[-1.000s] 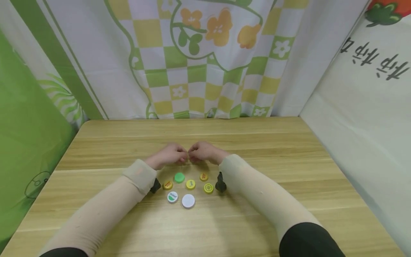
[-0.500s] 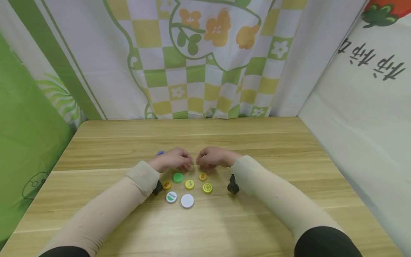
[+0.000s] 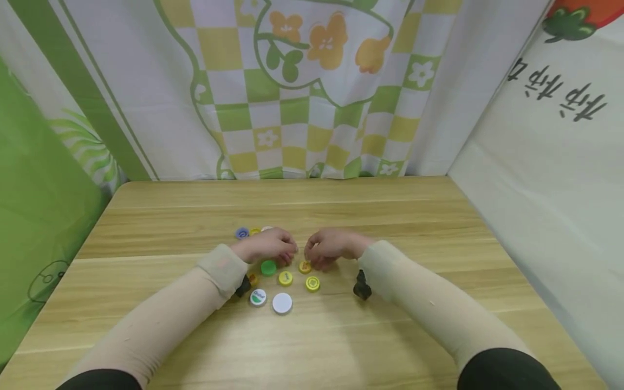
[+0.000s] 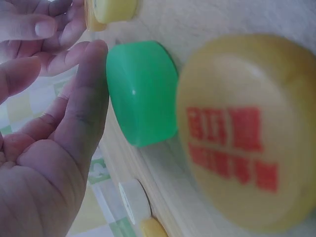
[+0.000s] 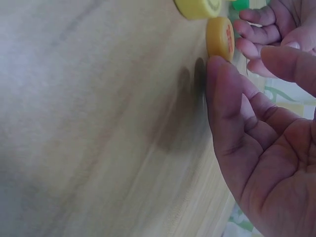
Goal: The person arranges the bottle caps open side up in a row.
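- Left hand (image 3: 270,246): fingers loosely bent, thumb apart from them, gripping nothing; fingertips beside the green cap (image 3: 268,267). Can't tell if they touch.
- Right hand (image 3: 333,246): same relaxed curve, holding nothing; lowest fingertip right at the orange cap (image 3: 305,266). Contact unclear.
- Hands face each other, near but apart, thumbs on the far side.
- Green cap: flat on the table (image 3: 419,216), plain top up. Round, so no real long axis; centre axis vertical.
- Orange cap: flat too, red-printed face up, round.
- Amber cap (image 4: 247,133): just beside the green one, two lines of red characters facing up; mostly hidden by the left wrist gear in the head view.
- Middle: small yellow cap (image 3: 285,278), print up; ringed yellow cap (image 3: 312,284) to its right, patterned face up.
- Nearest the person: green-and-white cap (image 3: 258,297), logo up, with the plain white cap (image 3: 281,304) to its right.
- Beyond the left hand: blue cap (image 3: 242,233), far yellow cap (image 3: 255,231), far white cap (image 3: 266,228) in a left-to-right row; white one partly hidden by the hand.
- All these caps lie loose, directly on the wood.
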`<state>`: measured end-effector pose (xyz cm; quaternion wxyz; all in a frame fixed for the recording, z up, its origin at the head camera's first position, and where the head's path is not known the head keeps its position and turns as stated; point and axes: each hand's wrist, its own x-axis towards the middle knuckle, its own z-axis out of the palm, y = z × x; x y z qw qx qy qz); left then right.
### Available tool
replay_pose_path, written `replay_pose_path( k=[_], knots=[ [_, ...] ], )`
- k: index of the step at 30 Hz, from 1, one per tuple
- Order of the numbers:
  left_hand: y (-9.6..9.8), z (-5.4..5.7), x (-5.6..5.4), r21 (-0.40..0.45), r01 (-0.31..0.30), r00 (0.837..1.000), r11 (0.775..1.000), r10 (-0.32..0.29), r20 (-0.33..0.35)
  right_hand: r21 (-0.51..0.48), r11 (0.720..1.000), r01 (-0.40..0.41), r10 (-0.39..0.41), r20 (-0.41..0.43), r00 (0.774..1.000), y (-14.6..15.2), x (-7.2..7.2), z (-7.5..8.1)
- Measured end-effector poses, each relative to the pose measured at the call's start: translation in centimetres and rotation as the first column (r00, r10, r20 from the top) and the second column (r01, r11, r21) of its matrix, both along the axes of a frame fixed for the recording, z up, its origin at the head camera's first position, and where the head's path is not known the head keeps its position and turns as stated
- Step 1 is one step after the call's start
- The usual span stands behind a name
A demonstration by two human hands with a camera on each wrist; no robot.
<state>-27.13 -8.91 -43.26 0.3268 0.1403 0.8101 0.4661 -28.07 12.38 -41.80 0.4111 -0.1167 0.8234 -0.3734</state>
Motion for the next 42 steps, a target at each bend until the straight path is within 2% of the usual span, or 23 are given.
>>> replay_pose_path(
  k=[8,17,19,23,28,31,33,38,42],
  knots=[
    [0.4,0.2,0.3,0.004,0.02,1.0,1.0,-0.02,0.007,0.01,1.0,-0.023,0.023,-0.009,1.0,-0.1,0.4,0.0],
    [0.6,0.3,0.2,0.019,0.026,0.998,0.999,-0.028,0.064,-0.021,1.0,-0.008,0.008,0.006,1.0,-0.3,0.7,-0.3],
    [0.5,0.3,0.2,0.027,0.022,0.997,0.999,-0.024,0.071,-0.018,1.0,-0.018,0.017,-0.021,1.0,-0.4,0.6,-0.5],
    [0.5,0.2,0.2,0.041,0.011,0.998,0.999,-0.014,0.066,0.023,0.998,-0.052,0.054,-0.135,0.989,-0.6,0.5,-0.9],
    [0.3,0.3,0.2,0.046,-0.007,0.999,0.999,0.005,0.038,0.078,0.995,-0.066,0.086,-0.289,0.954,-1.1,0.5,-1.4],
    [0.1,0.3,0.1,0.045,-0.019,0.999,0.999,0.018,0.028,0.104,0.992,-0.072,0.104,-0.345,0.933,-1.4,0.6,-1.3],
    [0.0,0.4,0.1,0.044,-0.033,0.999,0.998,0.032,0.026,0.109,0.991,-0.078,0.112,-0.361,0.926,-1.5,0.6,-1.1],
    [-0.4,0.5,0.0,0.063,-0.05,0.999,0.997,0.05,-0.001,0.07,0.995,-0.069,0.089,-0.331,0.939,-1.5,0.3,-0.7],
    [-0.7,0.2,-0.1,0.095,-0.064,0.998,0.993,0.065,-0.007,0.025,0.998,-0.058,0.063,-0.31,0.949,-1.4,0.1,-0.7]
  ],
)
